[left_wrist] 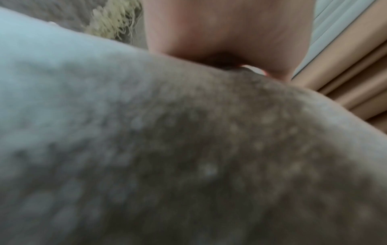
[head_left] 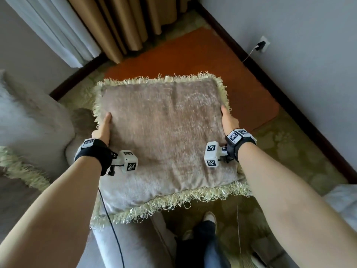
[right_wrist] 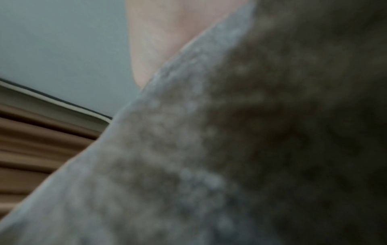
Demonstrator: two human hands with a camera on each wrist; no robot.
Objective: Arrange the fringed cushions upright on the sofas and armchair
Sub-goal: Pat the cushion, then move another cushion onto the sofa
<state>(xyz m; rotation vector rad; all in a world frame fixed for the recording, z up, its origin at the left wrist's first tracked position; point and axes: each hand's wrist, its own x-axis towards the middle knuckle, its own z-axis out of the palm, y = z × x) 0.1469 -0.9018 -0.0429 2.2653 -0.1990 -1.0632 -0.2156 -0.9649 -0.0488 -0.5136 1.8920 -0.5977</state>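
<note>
A square beige plush cushion (head_left: 164, 132) with a pale fringe on all its edges is held flat in the air in front of me. My left hand (head_left: 103, 125) grips its left edge, thumb on top. My right hand (head_left: 228, 120) grips its right edge the same way; the fingers of both are hidden beneath it. In the left wrist view the blurred cushion (left_wrist: 167, 149) fills the frame below my left hand (left_wrist: 220, 36). The right wrist view is filled by the same cushion (right_wrist: 230, 149), with my right hand (right_wrist: 163, 33) above it.
A pale sofa or armchair (head_left: 29, 120) stands at the left, with another fringed cushion (head_left: 21, 169) lying on it. An orange rug (head_left: 193, 57) covers the floor ahead. Tan curtains (head_left: 125, 22) hang at the back. A wall socket with a plugged cable (head_left: 261, 44) is on the right wall.
</note>
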